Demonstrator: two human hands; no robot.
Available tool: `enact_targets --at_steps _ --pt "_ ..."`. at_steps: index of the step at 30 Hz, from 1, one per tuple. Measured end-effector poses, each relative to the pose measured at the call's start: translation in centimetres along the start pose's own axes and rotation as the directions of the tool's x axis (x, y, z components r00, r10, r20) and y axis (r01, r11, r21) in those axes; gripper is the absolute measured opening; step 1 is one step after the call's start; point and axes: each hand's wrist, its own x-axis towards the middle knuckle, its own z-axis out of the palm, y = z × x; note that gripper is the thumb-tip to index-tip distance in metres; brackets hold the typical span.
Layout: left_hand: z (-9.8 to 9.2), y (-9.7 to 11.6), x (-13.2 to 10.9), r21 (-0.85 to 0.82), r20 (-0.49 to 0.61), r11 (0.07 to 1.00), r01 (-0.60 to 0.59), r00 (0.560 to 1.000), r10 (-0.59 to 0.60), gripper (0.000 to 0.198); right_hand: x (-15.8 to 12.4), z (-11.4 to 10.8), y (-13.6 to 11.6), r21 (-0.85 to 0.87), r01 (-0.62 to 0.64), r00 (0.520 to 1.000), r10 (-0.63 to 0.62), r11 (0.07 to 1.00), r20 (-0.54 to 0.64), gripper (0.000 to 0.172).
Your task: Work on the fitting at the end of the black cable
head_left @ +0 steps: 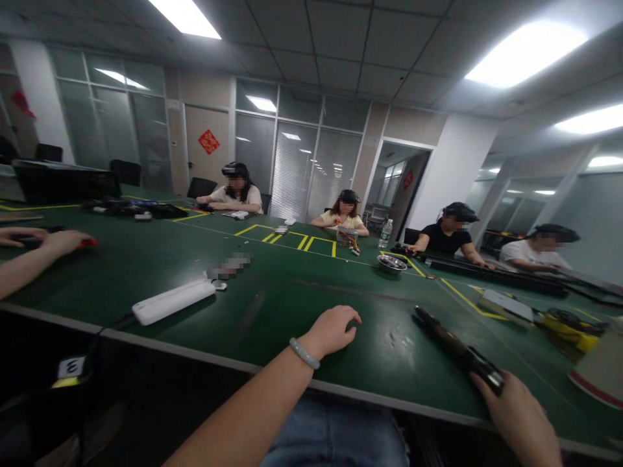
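Observation:
My left hand (335, 329), with a pale bangle (304, 353) on the wrist, rests on the green table (311, 292) near its front edge. Its fingers are loosely bent, thumb apart, and it holds nothing. At the right, my right hand (523, 412) grips the near end of a long dark stick-shaped tool (450, 340). The tool points away and to the left, low over the table or lying on it; I cannot tell which. Its exact kind is unclear, and my fingers partly hide the near end.
A long white device (175, 301) with a cable lies left of centre. Another person's hands (53, 243) work at far left. Across the table are a metal bowl (392, 263), a water bottle (386, 233) and several seated people. A white box (506, 306) lies at right.

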Motion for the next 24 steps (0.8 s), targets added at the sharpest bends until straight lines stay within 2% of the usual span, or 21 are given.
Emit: enact_targets --at_steps 2,4,6,10,11,13,15,18,21,24 --pt "-0.3 0.6 0.1 0.003 -0.074 1.0 0.0 0.997 0.0 0.028 -2.6 -0.1 -4.1 0.134 0.198 0.978 -0.186 0.971 -0.093 0.067" --pt "-0.5 1.1 0.2 0.005 -0.144 1.0 -0.013 0.99 0.014 0.031 -5.3 -0.3 -9.0 0.217 0.391 0.919 -0.365 0.894 -0.15 0.055" --pt "-0.6 1.6 0.2 0.018 -0.178 0.999 -0.038 0.983 0.041 0.032 -8.0 -0.5 -14.4 0.29 0.521 0.853 -0.495 0.802 -0.166 0.044" --pt "-0.8 1.7 0.1 0.083 -0.125 0.994 -0.073 0.989 0.083 0.03 -11.7 -0.8 -24.2 0.388 0.678 0.715 -0.684 0.625 -0.147 0.033" --pt "-0.8 1.5 0.0 0.098 -0.106 0.993 -0.068 0.991 0.078 0.03 -12.2 -0.8 -26.0 0.4 0.682 0.704 -0.697 0.612 -0.136 0.031" --pt "-0.9 1.1 0.1 0.119 -0.09 0.993 -0.026 0.995 0.037 0.031 -12.6 -0.8 -28.5 0.424 0.664 0.714 -0.69 0.616 -0.115 0.029" --pt "-0.9 0.8 0.1 0.138 -0.095 0.99 0.035 0.995 -0.022 0.032 -12.7 -0.8 -29.6 0.438 0.648 0.728 -0.677 0.624 -0.112 0.031" --pt "-0.9 0.6 0.3 0.17 -0.091 0.983 0.069 0.994 -0.054 0.031 -12.9 -1.1 -28.8 0.44 0.643 0.738 -0.66 0.627 -0.139 0.039" --pt "-0.6 0.8 0.3 0.182 -0.067 0.983 0.033 0.998 -0.021 0.026 -13.1 -1.8 -26.1 0.42 0.638 0.751 -0.642 0.646 -0.153 0.05" --pt "-0.5 1.0 0.1 0.218 -0.001 0.976 0.005 1.0 -0.005 0.022 -13.1 -3.0 -22.5 0.378 0.599 0.79 -0.599 0.706 -0.131 0.047"
